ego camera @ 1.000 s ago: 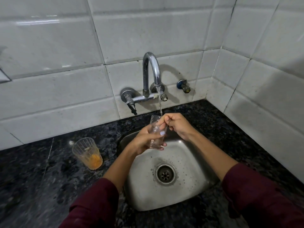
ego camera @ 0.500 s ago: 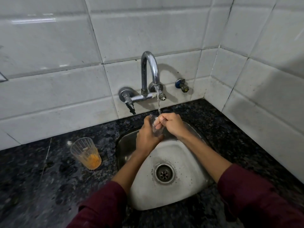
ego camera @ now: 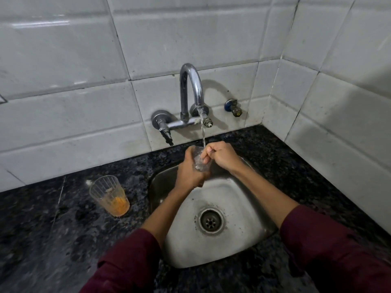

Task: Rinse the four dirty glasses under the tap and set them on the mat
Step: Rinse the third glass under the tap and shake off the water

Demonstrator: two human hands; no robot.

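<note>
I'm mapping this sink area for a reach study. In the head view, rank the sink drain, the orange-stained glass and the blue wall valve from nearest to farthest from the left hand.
1. Sink drain: below and right of the left hand, in the basin.
2. Orange-stained glass: on the counter, left of the sink.
3. Blue wall valve: on the tiles, up and right, beyond the tap.

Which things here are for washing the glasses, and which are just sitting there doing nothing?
For the job:
- clear glass, held under the water by the left hand and the right hand
- tap, running
- sink
- dirty glass with orange dregs, waiting on the counter

Just there:
- small valve on the wall
- wall tiles
</note>
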